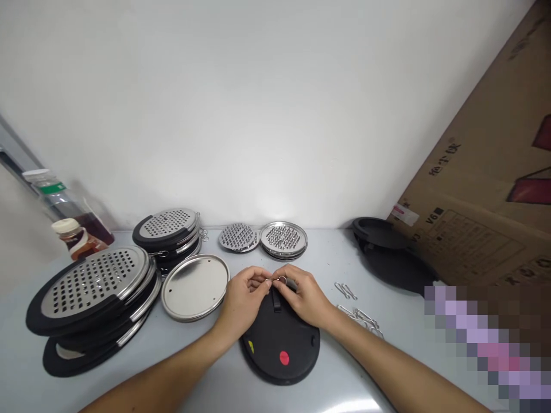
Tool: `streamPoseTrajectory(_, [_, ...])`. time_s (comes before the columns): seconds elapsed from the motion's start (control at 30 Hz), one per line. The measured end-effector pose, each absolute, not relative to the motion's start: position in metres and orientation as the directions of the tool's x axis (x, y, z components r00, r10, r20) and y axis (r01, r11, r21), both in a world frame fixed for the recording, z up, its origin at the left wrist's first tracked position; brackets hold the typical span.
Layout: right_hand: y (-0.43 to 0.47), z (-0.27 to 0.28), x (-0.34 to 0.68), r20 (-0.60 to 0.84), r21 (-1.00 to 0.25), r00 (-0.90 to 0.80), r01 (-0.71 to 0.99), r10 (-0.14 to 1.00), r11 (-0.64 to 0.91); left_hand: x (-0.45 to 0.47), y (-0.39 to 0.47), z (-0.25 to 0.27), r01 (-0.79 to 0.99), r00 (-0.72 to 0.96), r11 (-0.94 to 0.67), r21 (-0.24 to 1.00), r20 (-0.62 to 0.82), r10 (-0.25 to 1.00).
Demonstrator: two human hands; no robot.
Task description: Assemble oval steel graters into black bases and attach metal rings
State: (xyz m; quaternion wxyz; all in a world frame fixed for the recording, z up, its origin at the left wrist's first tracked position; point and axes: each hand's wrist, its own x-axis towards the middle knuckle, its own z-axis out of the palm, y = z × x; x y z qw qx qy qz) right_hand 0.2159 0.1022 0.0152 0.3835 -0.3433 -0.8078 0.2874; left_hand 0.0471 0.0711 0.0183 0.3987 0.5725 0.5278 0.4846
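Metal wire hook [282, 279], pinched
Lower centre of the frame: left hand [246, 293] and right hand [302, 291] grip it over a round black cover [282, 335].

A red-dotted black disc [282, 338] lies on the table [210, 381], a metal loop [283, 279] at its far end.

Looks like small workshop, assembly-bench sort. Smooth grey tabletop [331, 261] against plain white wall [275, 115]. Same parts in multiples: stacks of round perforated steel plates with black rims [97, 281], loose silver grater discs [284, 237]. Scattered pile of bent silver wire clips [345, 291]. Big brown cardboard carton with printed lettering [482, 189], stockroom look. Black round plate with red and yellow stickers [282, 338] under handwork on bench.
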Motion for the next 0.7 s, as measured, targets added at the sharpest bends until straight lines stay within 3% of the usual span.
streamPoseTrajectory(0.1, [0.105, 0.023, 0.222, 0.456, -0.7, -0.515, 0.296, 0.726, 0.65, 0.043, 0.071, 0.023, 0.242, -0.004, -0.142, 0.96, 0.147, 0.989])
streamPoseTrajectory(0.43, [0.101, 0.02, 0.227, 0.45, -0.703, -0.385, 0.404, 0.806, 0.586, 0.04, 0.075, 0.022, 0.531, 0.088, -0.404, 0.745, 0.426, 0.9])
streamPoseTrajectory(0.7, [0.102, 0.011, 0.225, 0.464, -0.687, -0.423, 0.383, 0.778, 0.618, 0.036, 0.075, 0.021, 0.608, 0.141, -0.445, 0.658, 0.463, 0.875])
